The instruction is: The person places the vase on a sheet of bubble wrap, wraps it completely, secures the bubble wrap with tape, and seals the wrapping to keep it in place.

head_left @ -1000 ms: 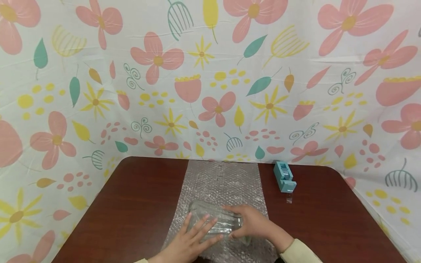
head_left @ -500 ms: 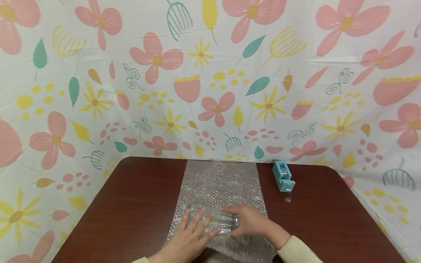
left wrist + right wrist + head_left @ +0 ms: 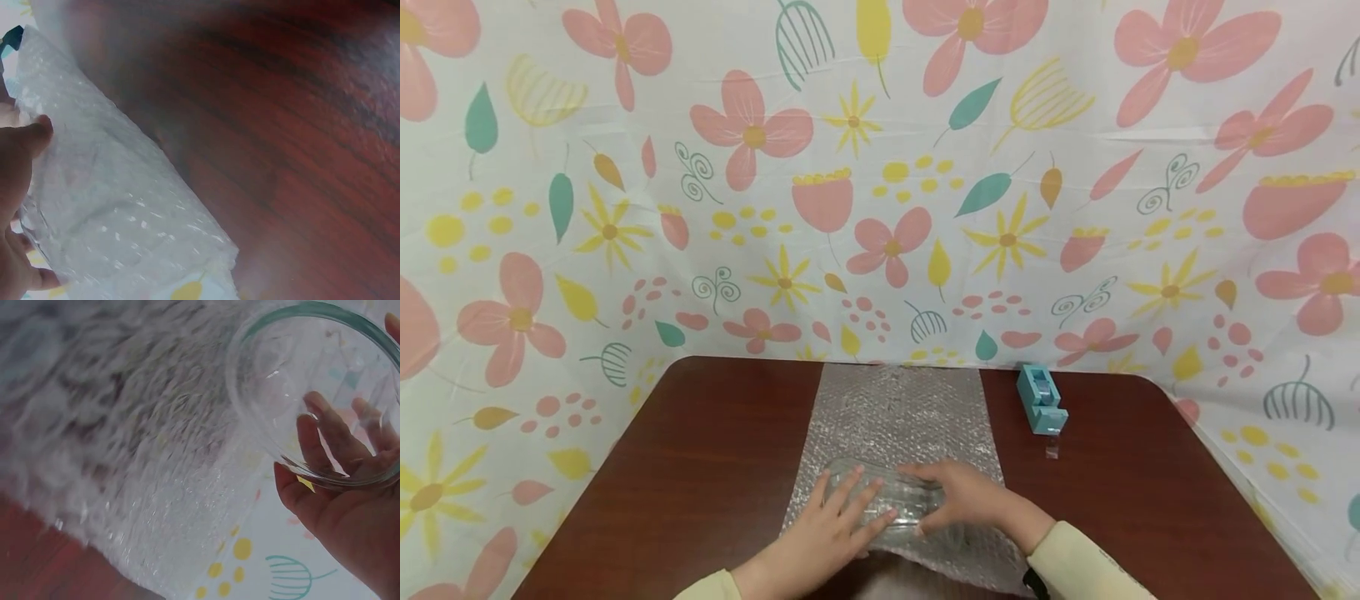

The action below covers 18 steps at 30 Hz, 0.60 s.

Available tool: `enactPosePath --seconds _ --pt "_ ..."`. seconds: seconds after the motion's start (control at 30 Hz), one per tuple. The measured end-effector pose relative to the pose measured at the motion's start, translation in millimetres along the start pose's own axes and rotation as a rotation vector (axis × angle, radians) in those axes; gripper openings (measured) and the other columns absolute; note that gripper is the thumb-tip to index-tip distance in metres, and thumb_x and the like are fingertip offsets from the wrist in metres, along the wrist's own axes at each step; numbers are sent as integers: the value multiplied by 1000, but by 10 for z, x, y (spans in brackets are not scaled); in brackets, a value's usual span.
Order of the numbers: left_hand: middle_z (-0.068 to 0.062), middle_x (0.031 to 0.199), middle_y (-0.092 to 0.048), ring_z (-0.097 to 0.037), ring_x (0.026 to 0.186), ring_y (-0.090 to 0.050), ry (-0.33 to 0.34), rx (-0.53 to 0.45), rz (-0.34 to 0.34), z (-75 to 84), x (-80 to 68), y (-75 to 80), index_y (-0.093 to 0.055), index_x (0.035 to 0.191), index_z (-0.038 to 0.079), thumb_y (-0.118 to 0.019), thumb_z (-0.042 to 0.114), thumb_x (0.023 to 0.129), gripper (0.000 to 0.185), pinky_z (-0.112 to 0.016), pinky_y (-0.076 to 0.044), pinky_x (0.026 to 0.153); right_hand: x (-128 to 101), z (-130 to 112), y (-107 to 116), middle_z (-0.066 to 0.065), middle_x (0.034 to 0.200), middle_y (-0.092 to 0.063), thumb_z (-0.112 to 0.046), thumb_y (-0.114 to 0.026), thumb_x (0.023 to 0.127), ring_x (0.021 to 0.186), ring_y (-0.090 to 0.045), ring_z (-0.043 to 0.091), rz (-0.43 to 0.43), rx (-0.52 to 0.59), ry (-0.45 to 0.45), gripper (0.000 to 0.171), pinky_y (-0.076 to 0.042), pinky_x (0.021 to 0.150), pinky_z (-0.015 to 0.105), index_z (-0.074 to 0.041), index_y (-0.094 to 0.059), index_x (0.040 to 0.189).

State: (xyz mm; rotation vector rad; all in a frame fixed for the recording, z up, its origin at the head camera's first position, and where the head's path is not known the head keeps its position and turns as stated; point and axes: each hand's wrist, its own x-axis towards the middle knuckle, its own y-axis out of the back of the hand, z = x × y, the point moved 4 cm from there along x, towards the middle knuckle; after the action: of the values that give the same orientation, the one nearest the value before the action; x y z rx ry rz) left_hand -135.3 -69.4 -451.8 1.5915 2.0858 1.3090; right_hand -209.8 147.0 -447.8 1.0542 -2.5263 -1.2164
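Observation:
A clear glass jar (image 3: 917, 493) lies on its side on a sheet of bubble wrap (image 3: 902, 417). My left hand (image 3: 823, 533) rests on the jar's left part with its fingers straight and spread. With thumb and fingers on opposite sides, my right hand (image 3: 966, 500) grips the jar near its right end. The right wrist view shows the round glass rim (image 3: 315, 307), with fingers (image 3: 337, 434) seen through it. In the left wrist view the bubble wrap (image 3: 119, 187) stands raised close to the left thumb (image 3: 39, 132).
A light blue tape dispenser (image 3: 1041, 400) stands at the back right of the dark red-brown table (image 3: 715, 467), a short piece of clear tape (image 3: 1052, 448) hanging off its front. Flower-patterned cloth (image 3: 887, 167) hangs round the back and sides.
The near edge of the bubble wrap has risen toward the jar, baring table below it. Both hands stay on the jar, nearly in place; the view shifts slightly.

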Motion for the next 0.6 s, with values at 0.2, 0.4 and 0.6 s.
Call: enactPosePath --seconds 0.2,0.4,0.6 --pt "0 152 -55 -27 138 -55 6 -9 -27 -44 9 26 -52 148 41 -63 68 87 67 -46 -59 96 -12 -22 17 11 145 -63 -42 -87 78 128 -61 38 38 -146 51 82 -52 103 58 -17 -55 149" --pt "4 152 -55 -26 139 -54 28 -66 -58 -102 45 36 -54 146 44 -66 65 87 64 -47 -58 96 -8 -86 58 21 149 -56 -46 -87 79 134 -54 46 29 -267 26 84 -50 103 63 -14 -54 149" --pt "5 154 -53 -26 142 -51 51 -172 -97 -149 77 18 -54 146 43 -70 60 88 63 -49 -58 97 -201 -342 80 19 145 -58 -47 -82 82 130 -59 41 186 -422 32 79 -53 101 59 -11 -55 147"
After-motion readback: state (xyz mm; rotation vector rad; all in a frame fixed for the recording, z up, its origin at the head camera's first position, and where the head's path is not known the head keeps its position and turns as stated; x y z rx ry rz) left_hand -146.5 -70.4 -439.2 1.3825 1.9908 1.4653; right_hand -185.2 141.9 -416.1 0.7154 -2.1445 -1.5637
